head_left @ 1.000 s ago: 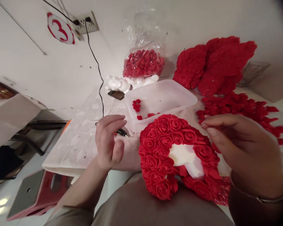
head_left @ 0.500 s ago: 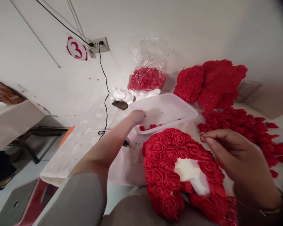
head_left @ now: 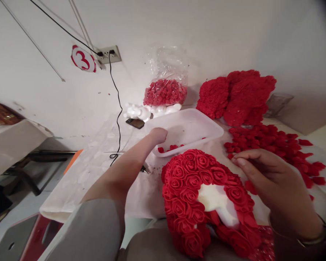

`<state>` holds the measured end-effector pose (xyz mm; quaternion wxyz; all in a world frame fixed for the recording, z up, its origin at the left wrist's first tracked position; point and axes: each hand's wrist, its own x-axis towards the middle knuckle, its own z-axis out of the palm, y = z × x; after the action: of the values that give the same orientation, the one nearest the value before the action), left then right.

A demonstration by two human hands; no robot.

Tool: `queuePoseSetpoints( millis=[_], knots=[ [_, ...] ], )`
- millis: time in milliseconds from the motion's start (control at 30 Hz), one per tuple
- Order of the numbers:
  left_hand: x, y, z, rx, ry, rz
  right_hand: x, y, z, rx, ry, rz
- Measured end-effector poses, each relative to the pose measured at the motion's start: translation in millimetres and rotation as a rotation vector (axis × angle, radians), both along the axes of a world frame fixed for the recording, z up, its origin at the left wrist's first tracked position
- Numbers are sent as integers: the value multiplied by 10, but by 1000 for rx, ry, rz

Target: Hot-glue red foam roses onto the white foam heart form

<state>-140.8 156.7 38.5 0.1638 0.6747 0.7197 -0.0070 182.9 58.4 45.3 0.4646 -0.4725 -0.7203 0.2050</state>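
My left hand (head_left: 159, 136) is closed over the left end of a white plastic tray (head_left: 206, 115). A bit of red shows by its curled fingers, too small to name. Several red pieces (head_left: 174, 147) lie along the tray's near side. My right hand (head_left: 271, 185) pinches thumb and forefinger together; what is between them I cannot make out. Below and left of it, on my lap, rests a form covered in red foam roses (head_left: 190, 195). A bare white patch (head_left: 214, 199) shows in its middle.
Loose red petals (head_left: 271, 143) are heaped on the right, before red rose-covered shapes (head_left: 244, 96). Behind the tray are a clear bag of red flowers (head_left: 165, 92), white foam shapes (head_left: 138, 111) and a phone (head_left: 135, 123). A black cord (head_left: 117, 108) hangs from the outlet.
The view has shifted slightly, so most things sit a little further left. My left hand remains at the tray's left end with its fingers curled; my right hand keeps its pinch.
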Motion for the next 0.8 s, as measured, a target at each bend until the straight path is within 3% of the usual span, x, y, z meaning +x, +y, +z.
queuePoseSetpoints(
  millis=[133, 233, 367, 433, 533, 633, 800],
  knots=[
    [27, -288, 385, 186, -242, -42, -15, -19, 132, -26, 93, -69],
    [182, -603, 628, 296, -490, -111, -118, 12, 267, 26, 178, 35],
    [454, -940, 817, 241, -1283, -300, -309, 88, 474, 179, 204, 291],
    [561, -1030, 879, 140, -1498, -374, -398, 112, 602, 268, 136, 382],
    [660, -1082, 941, 69, -1546, -398, -502, 120, 795, 405, 39, 466],
    [706, -1082, 956, 94, -1546, -358, -565, 112, 909, 502, 0, 451],
    [696, -1093, 932, 162, -1497, -380, -597, 112, 854, 437, 51, 412]
  ],
)
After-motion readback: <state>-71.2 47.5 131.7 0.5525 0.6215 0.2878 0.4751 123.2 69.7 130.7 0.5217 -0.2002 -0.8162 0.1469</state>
